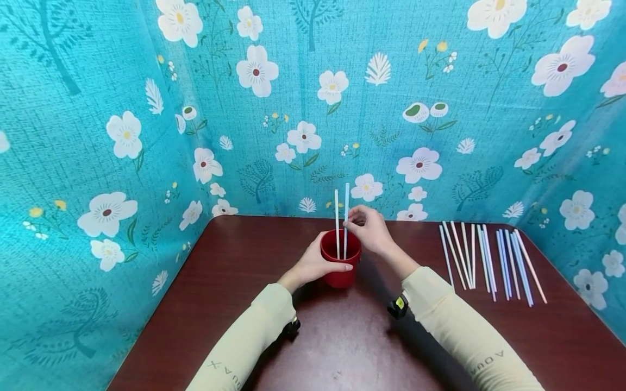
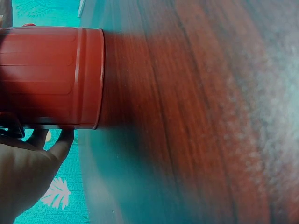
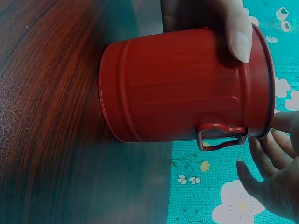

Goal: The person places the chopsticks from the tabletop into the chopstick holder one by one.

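A small red metal bucket (image 1: pixel 339 278) with side handles stands upright on the table. My left hand (image 1: pixel 313 265) grips it from the left, with the thumb across its front near the rim. Two thin straws stand inside: a whitish straw (image 1: pixel 337 217) and a light blue straw (image 1: pixel 346 202). Just above the rim's right side, my right hand (image 1: pixel 373 231) pinches the blue straw between thumb and fingertips. In the right wrist view, the right hand (image 3: pixel 278 179) appears beside the bucket's mouth, the straw hidden there. The left wrist view shows the bucket wall (image 2: pixel 51 74) against the left hand.
On the right side of the dark red-brown table (image 1: pixel 235 255) lie several loose straws (image 1: pixel 464 255) in pale and white tones. Further right is another group of blue and pale straws (image 1: pixel 518 266). A blue flowered cloth (image 1: pixel 293 98) hangs behind the table and along both sides.
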`<state>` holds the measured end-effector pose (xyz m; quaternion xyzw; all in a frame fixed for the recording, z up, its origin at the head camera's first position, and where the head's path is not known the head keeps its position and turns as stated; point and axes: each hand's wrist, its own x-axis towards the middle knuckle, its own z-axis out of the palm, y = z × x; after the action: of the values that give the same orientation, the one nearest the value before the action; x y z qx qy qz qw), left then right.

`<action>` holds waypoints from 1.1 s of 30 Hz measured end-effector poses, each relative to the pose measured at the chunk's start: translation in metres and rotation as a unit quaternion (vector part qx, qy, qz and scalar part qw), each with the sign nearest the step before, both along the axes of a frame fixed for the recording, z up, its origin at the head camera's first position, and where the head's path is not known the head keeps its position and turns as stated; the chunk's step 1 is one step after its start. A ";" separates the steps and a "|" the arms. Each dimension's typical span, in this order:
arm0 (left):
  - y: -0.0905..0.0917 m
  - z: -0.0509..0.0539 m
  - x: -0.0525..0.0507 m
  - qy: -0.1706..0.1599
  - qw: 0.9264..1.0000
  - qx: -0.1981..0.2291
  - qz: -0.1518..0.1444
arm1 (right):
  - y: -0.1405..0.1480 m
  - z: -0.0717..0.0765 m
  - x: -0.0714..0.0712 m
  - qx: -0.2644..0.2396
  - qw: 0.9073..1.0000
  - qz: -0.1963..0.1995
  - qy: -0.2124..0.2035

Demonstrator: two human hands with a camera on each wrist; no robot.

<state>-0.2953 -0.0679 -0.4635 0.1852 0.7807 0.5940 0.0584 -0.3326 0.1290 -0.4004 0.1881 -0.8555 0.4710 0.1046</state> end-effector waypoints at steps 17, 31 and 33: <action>-0.001 0.000 0.001 0.007 1.000 -0.009 0.004 | 0.000 -0.010 -0.001 0.024 0.999 0.034 -0.014; 0.000 -0.001 0.001 0.005 1.000 0.000 0.002 | 0.011 -0.003 -0.002 0.047 0.998 0.033 -0.009; 0.000 -0.001 0.001 0.004 1.000 0.002 0.000 | 0.016 0.000 -0.004 0.063 0.998 0.025 -0.002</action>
<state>-0.2941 -0.0683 -0.4645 0.1876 0.7795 0.5951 0.0544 -0.3361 0.1453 -0.4004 0.2150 -0.8785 0.4193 0.0791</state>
